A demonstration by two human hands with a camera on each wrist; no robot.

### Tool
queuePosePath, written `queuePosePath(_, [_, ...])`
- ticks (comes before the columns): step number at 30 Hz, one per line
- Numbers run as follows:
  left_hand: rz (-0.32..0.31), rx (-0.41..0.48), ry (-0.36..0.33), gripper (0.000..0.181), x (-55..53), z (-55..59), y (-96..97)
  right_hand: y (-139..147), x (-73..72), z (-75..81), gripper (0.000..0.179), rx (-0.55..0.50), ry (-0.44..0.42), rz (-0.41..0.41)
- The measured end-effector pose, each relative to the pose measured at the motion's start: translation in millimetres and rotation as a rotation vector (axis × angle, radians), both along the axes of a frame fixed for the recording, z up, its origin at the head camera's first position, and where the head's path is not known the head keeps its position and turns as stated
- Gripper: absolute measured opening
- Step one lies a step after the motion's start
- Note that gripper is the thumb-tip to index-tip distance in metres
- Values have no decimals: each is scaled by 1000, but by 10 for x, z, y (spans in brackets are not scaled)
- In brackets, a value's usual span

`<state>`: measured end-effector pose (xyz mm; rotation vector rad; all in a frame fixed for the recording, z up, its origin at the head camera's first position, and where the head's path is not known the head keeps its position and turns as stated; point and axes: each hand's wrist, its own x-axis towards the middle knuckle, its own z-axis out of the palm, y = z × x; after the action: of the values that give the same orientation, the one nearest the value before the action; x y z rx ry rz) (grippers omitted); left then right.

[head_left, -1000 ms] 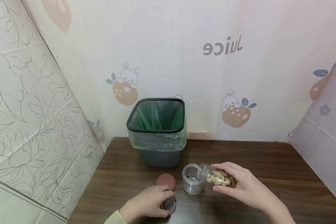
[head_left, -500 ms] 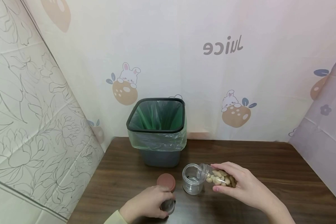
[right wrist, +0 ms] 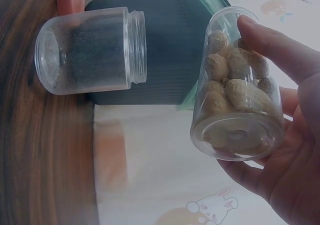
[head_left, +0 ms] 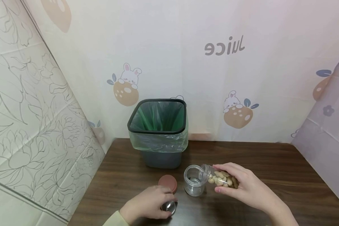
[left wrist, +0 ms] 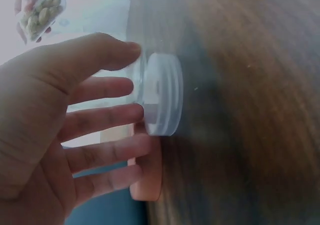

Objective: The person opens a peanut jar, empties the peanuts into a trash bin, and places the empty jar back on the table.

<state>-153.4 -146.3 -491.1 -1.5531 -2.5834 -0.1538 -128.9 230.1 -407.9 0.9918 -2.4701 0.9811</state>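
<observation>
My right hand (head_left: 243,183) grips a clear jar of peanuts (right wrist: 237,82), tipped on its side with its mouth toward the left. That mouth overlaps the rim of a second clear jar (head_left: 194,186) in the head view. The second jar stands upright on the table, with no peanuts showing in it in the right wrist view. My left hand (head_left: 151,202) is over a clear round lid (left wrist: 165,95) that lies flat on the table. Thumb and fingers are spread and nearly straight, their tips right at the lid. Beyond these fingers is a reddish-pink lid (head_left: 167,183), partly covered.
Behind the lids stands a bin (head_left: 162,159) with a black rim and a pale green liner. The brown wooden table (head_left: 265,153) ends at a patterned wall covering (head_left: 203,78). More printed covering (head_left: 31,125) rises on the left side.
The left hand shifts slightly at the clear lid, and a bright reflection now shows on it. The right hand and both jars stay almost in place.
</observation>
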Motion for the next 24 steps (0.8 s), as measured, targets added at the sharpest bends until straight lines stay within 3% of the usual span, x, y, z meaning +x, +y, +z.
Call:
queuePosePath(5, [21, 114, -30, 27, -58, 97, -90, 3, -6, 11, 70, -3, 10, 10])
queuePosePath(10, [98, 268, 9, 27, -168, 252, -260, 6, -13, 27, 70, -3, 21, 9])
queuePosePath(13, [213, 363, 37, 27, -250, 349, -414, 12, -13, 32, 70, 2, 27, 3])
queuePosePath(19, [507, 579, 117, 17, -404, 593, -708, 23, -13, 43, 71, 1, 37, 5])
queuePosePath(24, [662, 705, 168, 26, -550, 811, -861, 32, -22, 56, 71, 1, 43, 5])
